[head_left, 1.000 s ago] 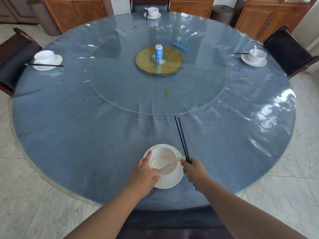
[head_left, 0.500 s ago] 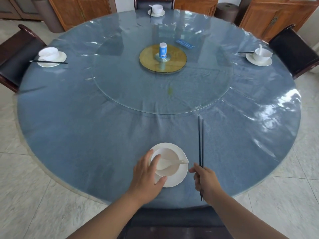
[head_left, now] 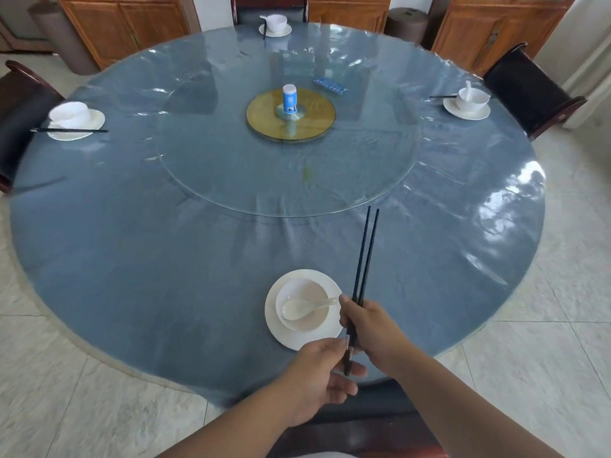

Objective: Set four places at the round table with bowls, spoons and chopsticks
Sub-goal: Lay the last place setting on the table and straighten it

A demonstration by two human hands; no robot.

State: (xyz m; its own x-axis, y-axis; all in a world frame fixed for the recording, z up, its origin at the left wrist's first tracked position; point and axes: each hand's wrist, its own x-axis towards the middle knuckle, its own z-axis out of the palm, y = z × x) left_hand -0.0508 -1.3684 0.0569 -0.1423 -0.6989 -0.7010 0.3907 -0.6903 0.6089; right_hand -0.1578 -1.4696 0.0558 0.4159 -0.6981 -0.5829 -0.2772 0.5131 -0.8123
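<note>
Your right hand (head_left: pixel 370 328) grips the black chopsticks (head_left: pixel 363 259) mid-shaft, fingers curled round them beside the bowl (head_left: pixel 302 305). Your left hand (head_left: pixel 317 375) pinches their lower ends, remaining fingers loosely spread.

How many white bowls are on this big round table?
4: near bowl by the hands; left bowl; far bowl; right bowl. Each sits on a saucer. None seems hidden.

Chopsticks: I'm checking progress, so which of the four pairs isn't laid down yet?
The near pair of chopsticks, right of the near bowl, is gripped by the right hand, with the left hand at its butt end. The other pairs lie at their settings.
</note>
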